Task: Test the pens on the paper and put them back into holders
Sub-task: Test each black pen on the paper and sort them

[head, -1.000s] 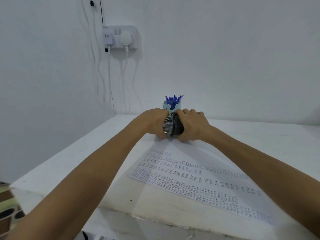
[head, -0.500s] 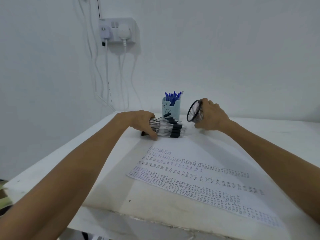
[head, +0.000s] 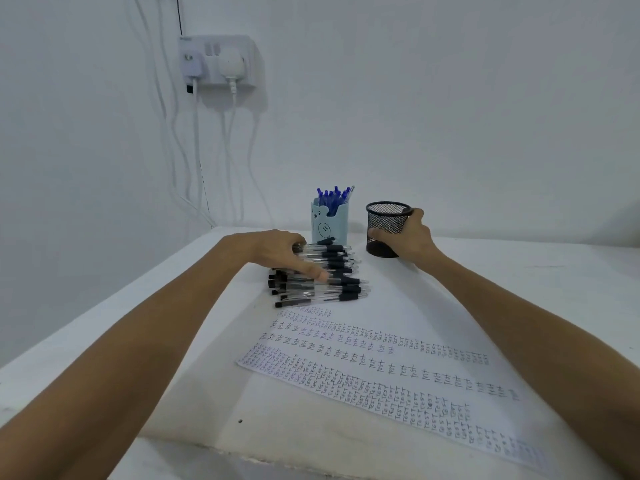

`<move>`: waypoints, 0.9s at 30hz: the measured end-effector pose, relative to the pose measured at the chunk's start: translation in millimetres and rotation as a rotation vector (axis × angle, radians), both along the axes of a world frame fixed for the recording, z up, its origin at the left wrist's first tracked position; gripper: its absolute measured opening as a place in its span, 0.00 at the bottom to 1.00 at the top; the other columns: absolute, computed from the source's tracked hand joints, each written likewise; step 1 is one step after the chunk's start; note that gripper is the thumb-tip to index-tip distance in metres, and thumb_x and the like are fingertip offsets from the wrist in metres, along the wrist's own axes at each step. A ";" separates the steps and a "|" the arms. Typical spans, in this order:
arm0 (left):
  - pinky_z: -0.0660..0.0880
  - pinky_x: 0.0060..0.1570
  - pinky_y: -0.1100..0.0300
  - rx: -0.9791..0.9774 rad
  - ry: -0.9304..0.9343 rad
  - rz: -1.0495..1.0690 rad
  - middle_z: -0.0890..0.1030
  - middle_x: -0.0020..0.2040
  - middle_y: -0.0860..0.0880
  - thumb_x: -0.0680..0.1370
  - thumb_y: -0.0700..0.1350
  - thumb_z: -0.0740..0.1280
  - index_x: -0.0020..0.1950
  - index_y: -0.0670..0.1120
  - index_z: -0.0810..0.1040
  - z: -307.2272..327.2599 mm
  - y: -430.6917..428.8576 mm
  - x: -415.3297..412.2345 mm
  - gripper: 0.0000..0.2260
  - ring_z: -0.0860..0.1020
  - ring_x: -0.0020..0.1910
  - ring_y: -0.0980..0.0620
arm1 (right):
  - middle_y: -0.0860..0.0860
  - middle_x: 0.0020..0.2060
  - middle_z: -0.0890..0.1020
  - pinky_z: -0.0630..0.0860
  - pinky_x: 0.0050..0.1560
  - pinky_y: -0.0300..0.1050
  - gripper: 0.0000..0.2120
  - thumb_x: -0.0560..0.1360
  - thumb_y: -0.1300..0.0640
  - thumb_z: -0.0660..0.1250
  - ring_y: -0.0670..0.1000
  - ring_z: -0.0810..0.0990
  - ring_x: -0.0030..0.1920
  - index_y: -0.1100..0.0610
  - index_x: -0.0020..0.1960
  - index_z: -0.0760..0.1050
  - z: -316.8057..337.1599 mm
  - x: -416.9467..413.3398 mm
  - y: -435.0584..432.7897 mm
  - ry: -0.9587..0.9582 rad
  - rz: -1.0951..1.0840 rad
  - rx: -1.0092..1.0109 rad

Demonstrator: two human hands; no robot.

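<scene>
Black mesh holder stands upright on the bench, the right grip curled round its side. The left grip lies flat, fingers straight over the heap of black pens, between the written paper and the blue holder.

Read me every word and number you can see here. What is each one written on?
Nothing here reads clearly enough to quote.
paper: rows of small handwritten marks, upside down from this view, too small to read.
blue holder: a bear face and a circle with two short strokes, no words.
wall socket: a tiny label at its top left corner, too blurred to read.
black pens and mesh holder: no print visible.
</scene>
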State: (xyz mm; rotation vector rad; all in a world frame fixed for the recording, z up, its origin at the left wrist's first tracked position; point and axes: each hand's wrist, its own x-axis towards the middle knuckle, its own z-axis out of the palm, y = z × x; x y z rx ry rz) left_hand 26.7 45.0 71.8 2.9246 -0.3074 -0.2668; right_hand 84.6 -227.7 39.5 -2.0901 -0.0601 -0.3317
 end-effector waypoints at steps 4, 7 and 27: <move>0.66 0.75 0.43 -0.132 -0.054 0.070 0.74 0.76 0.48 0.61 0.87 0.50 0.79 0.49 0.69 -5.5 0.2 0.3 0.57 0.72 0.72 0.46 | 0.59 0.67 0.73 0.70 0.53 0.44 0.42 0.73 0.45 0.77 0.54 0.73 0.59 0.65 0.73 0.57 -0.8 -3.6 1.0 0.044 0.010 -0.035; 0.67 0.75 0.42 -0.149 -0.056 0.078 0.74 0.76 0.48 0.62 0.87 0.47 0.79 0.50 0.69 -8.1 1.2 -0.6 0.57 0.73 0.72 0.45 | 0.60 0.66 0.74 0.70 0.53 0.44 0.42 0.74 0.45 0.76 0.58 0.74 0.64 0.67 0.72 0.57 -2.7 -9.2 1.6 0.064 0.008 -0.139; 0.63 0.76 0.55 -0.072 -0.426 -0.394 0.69 0.80 0.54 0.83 0.68 0.52 0.81 0.53 0.65 -43.0 19.7 -47.3 0.32 0.67 0.76 0.55 | 0.47 0.56 0.76 0.74 0.50 0.38 0.12 0.79 0.45 0.68 0.42 0.72 0.52 0.49 0.60 0.78 -10.0 -101.0 13.5 -0.667 0.733 -0.848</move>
